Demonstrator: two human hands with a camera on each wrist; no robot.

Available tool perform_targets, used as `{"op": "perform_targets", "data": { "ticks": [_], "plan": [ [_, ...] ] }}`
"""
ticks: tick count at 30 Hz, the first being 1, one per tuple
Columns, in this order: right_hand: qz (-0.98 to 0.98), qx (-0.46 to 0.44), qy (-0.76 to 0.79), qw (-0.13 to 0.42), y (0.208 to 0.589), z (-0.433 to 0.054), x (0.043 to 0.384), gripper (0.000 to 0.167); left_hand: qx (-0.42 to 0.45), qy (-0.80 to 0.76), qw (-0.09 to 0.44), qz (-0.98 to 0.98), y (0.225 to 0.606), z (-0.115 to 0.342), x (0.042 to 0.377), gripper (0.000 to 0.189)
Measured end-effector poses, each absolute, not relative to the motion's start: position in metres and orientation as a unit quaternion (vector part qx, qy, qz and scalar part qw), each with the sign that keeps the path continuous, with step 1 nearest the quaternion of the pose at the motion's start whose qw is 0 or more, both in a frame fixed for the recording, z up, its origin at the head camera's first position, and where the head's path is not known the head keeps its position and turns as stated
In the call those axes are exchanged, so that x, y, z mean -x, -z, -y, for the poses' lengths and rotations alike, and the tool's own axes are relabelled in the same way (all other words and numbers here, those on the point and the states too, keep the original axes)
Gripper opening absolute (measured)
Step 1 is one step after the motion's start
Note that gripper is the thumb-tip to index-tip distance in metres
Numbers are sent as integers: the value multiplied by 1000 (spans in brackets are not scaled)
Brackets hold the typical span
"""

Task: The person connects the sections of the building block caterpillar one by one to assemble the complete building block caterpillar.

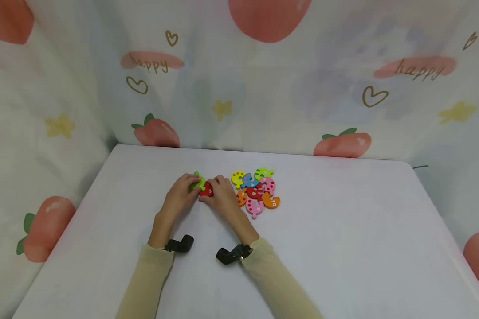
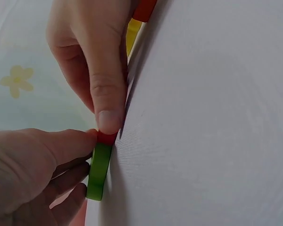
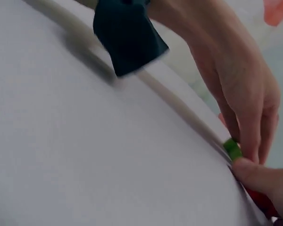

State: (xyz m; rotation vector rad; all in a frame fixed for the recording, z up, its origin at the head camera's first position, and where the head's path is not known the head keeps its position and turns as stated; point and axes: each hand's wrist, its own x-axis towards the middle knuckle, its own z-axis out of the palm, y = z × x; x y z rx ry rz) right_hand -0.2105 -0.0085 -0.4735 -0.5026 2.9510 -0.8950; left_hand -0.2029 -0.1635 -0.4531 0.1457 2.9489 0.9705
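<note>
On the white table, my left hand (image 1: 178, 195) holds a green curved puzzle piece (image 1: 201, 183) with a small round knob. Beside it, my right hand (image 1: 225, 199) grips a red puzzle piece (image 1: 206, 190) marked 2, its thumb at the near edge. The two pieces meet end to end and lie flat. In the left wrist view the left thumb reaches the place where the red piece (image 2: 106, 137) touches the green piece (image 2: 99, 170). Fingers cover parts of both pieces, so I cannot tell whether they interlock.
Right of my right hand lies a cluster of several numbered pieces: a yellow piece (image 1: 237, 179), a blue piece (image 1: 248, 180), a light green piece (image 1: 262, 173), a red piece (image 1: 254, 193), an orange piece (image 1: 269, 201), and pink ones. A patterned cloth (image 1: 263, 110) hangs behind the table.
</note>
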Motion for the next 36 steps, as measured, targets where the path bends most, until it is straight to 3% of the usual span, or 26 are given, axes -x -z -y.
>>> {"op": "perform_targets", "data": {
  "ticks": [6,19,24,28,36],
  "plan": [
    [-932,200,300,39,468,-12,215,82,-38,-313,17,-949,452,162,199,37],
    [-932,220,285,32,447,-77,201,76,-43,-272,0,-961,455,172,194,45],
    [-939,186,285,51,445,-82,196,64,-47,-282,-9,-958,453,170,195,39],
    [-944,168,277,64,444,-82,193,49,-44,-275,-25,-960,452,165,194,44],
    [-943,195,260,66,445,-76,188,37,-24,-273,-16,-961,454,165,192,46]
  ]
}}
